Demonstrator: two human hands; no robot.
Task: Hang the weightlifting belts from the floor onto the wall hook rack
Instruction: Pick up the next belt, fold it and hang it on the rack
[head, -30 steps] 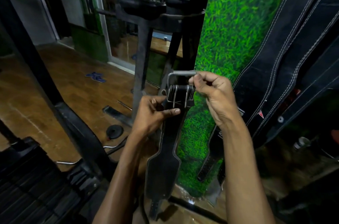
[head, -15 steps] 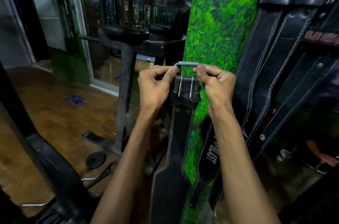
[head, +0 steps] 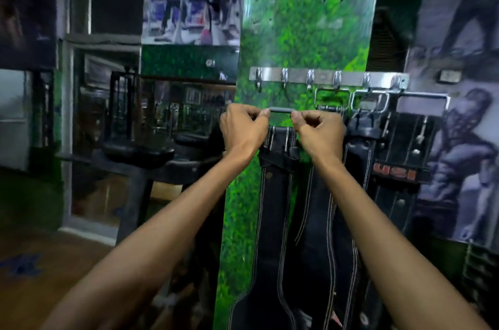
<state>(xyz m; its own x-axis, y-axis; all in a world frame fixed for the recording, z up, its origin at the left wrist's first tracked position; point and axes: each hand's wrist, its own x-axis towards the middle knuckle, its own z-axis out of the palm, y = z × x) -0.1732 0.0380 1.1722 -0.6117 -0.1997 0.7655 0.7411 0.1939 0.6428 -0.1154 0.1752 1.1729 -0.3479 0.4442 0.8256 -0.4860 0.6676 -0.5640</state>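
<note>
Belt in hand: a black stitched weightlifting belt (head: 272, 210) hangs straight down below the grip, its weight pulling it plumb against the green turf panel (head: 307, 32).
Buckle: the grey metal buckle bar (head: 280, 110) sits level between the two hands, kept horizontal, I judge, so its open loop can drop over a hook.
Left hand: the left hand (head: 243, 128) pinches the bar's left end, thumb and forefinger closed on the metal.
Right hand: the right hand (head: 318, 132) pinches the right end the same way; the span between them leaves the bar's middle bare for the hook.
Rack: the steel wall hook rack (head: 326, 77) is above the grip, not yet touched by the buckle.
Free hooks: the left-hand hooks (head: 284, 77) above the bar look empty.
Hung belts: just right of the grip, other belts (head: 388, 167) already hang by their buckles from the right-hand hooks.
Next move: probably lift the bar above a free hook, then lower it on.
Risk: the bar may miss the hook tip.
</note>
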